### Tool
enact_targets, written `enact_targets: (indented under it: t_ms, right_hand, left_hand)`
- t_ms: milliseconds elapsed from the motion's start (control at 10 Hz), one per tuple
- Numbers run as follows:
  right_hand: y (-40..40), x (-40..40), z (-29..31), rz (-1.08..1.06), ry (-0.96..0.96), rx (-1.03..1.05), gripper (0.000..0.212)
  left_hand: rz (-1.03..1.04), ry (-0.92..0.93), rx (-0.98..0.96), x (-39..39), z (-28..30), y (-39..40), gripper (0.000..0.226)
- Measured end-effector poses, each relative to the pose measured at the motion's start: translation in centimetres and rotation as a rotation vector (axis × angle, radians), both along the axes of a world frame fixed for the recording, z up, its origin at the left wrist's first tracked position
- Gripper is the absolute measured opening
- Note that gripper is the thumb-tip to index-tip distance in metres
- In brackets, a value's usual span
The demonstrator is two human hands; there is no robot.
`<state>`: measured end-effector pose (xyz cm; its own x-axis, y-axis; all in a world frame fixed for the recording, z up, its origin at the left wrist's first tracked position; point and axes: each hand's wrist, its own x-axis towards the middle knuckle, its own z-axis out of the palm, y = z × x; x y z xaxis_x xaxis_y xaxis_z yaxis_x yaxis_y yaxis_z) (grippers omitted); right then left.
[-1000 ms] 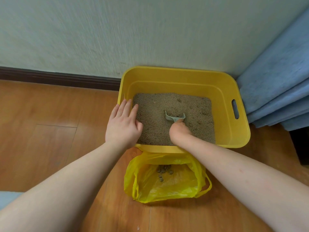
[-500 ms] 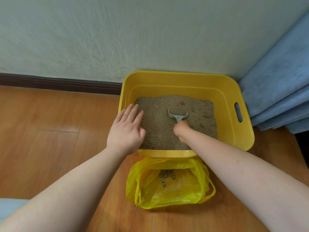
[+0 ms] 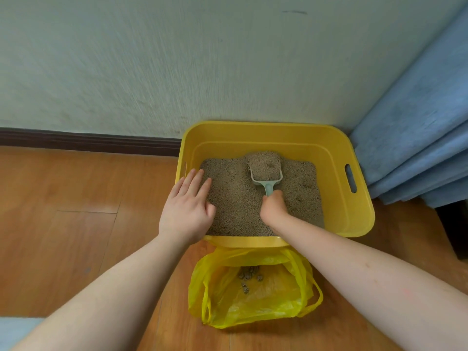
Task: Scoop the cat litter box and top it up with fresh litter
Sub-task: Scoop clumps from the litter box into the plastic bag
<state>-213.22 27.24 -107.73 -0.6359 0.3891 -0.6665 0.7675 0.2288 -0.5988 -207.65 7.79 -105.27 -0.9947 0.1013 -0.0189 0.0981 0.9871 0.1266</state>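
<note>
A yellow plastic litter box (image 3: pixel 339 158) stands on the wooden floor against the wall, holding tan litter (image 3: pixel 233 203). My right hand (image 3: pixel 274 207) grips the handle of a pale green scoop (image 3: pixel 266 173), lifted near the box's far side and heaped with litter. My left hand (image 3: pixel 187 211) lies flat with straight fingers over the box's near left corner. In front of the box, an open yellow plastic bag (image 3: pixel 255 300) holds several dark clumps (image 3: pixel 249 277).
A blue curtain (image 3: pixel 415 138) hangs at the right, close to the box. A dark baseboard (image 3: pixel 88 141) runs along the white wall. A dark object (image 3: pixel 455 224) stands at the far right edge. Wooden floor (image 3: pixel 63 224) stretches to the left.
The scoop was buried in the litter with only its rear edge showing; my right hand has pushed it forward and raised it, now full of litter. My left hand has stayed on the corner.
</note>
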Motion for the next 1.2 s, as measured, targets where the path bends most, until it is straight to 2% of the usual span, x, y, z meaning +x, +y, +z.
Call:
enact_targets:
  t_ms: [100, 200, 400, 500, 700, 1200]
  right_hand:
    - [0.4, 1.5, 0.4, 0.361, 0.090, 0.183, 0.030]
    - [0.5, 2.6, 0.3, 0.354, 0.109, 0.210, 0.031]
    - [1.1, 4.9, 1.4, 0.329, 0.152, 0.155, 0.016]
    - [1.2, 6.3, 2.1, 0.435, 0.173, 0.221, 0.015]
    - [1.5, 7.8, 2.8, 0.428, 0.185, 0.135, 0.017]
    - [3.1, 9.9, 2.5, 0.544, 0.171, 0.183, 0.017]
  left_hand:
    - [0.001, -0.006, 0.006, 0.0, 0.0, 0.0, 0.065]
    - [0.004, -0.005, 0.003, 0.0, -0.1, 0.0, 0.063]
    - [0.009, -0.007, 0.013, 0.1, 0.1, 0.1, 0.064]
    - [0.005, -0.012, 0.006, 0.1, 0.2, 0.1, 0.066]
    - [0.006, -0.009, -0.004, 0.2, 0.3, 0.1, 0.065]
    - [0.024, 0.006, 0.018, 0.2, 0.2, 0.0, 0.065]
